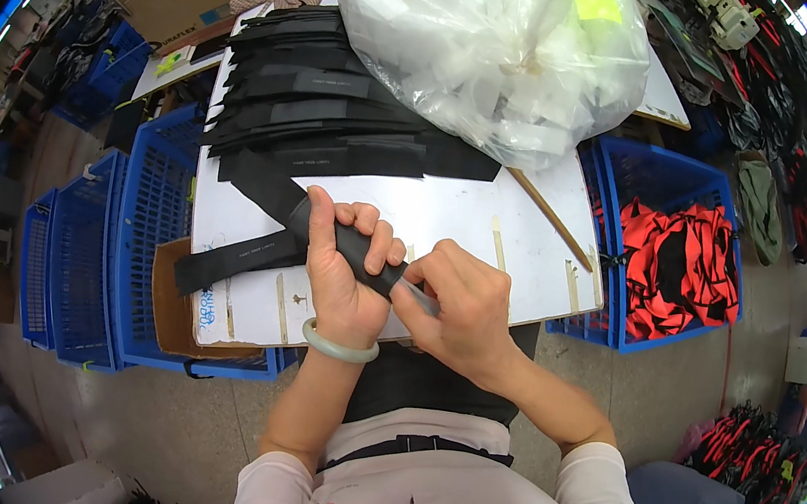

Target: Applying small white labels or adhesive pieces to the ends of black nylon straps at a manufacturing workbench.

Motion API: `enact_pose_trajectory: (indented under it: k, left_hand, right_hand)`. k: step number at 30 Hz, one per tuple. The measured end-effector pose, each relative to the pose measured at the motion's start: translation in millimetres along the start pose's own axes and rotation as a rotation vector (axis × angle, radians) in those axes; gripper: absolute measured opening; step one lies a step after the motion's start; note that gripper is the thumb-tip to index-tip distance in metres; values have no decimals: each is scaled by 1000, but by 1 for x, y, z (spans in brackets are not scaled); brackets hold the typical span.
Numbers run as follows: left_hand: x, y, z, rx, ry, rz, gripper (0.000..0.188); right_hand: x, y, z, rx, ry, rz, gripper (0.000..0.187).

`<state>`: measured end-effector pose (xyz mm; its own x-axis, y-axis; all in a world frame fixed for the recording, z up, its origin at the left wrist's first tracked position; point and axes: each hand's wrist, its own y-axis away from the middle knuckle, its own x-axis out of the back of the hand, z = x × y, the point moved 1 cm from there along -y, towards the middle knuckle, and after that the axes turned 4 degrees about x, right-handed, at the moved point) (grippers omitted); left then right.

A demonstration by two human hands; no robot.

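Your left hand (352,281) clamps one black strip (352,246) over the white table (458,218), right hand (458,304) pinching its end. On table: one clear bag (489,51), one stick (553,220); grey floor (554,462) below.

The black strips (268,190) look like matt cloth, the bag (428,54) glossy, crinkled plastic, the blue crates (145,240) plastic, the stick (551,218) wood.

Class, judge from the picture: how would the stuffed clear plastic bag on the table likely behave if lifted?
The bag would likely sag, since it looks thin-walled and wrinkled. It is probably light for its bulk: the pale contents look loosely packed.
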<state>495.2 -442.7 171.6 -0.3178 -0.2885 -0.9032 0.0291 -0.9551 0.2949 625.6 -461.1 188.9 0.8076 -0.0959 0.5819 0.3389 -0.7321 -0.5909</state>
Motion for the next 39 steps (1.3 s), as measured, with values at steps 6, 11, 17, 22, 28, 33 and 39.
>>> enact_pose_trajectory:
  k: [6,11,17,22,28,33,39]
  left_hand:
    - [7,-10,21,-28,96,3,43]
    - [1,-5,7,73,61,29,43]
    - [9,-10,24,105,174,46,44]
    - [5,-9,22,98,123,-32,44]
    - [2,-7,23,20,169,31,42]
    - [2,-5,18,48,145,21,41]
    - [12,-6,17,86,127,39,41]
  right_hand:
    - [30,9,0,-38,-118,-144,28]
    - [14,5,3,86,-148,-75,22]
    - [28,-5,-2,140,-98,-45,27]
    - [22,4,2,203,-37,-54,31]
    - [23,7,-1,224,44,-63,35]
    - [2,13,2,187,-65,23,33]
    - [-3,5,4,180,-129,77,28]
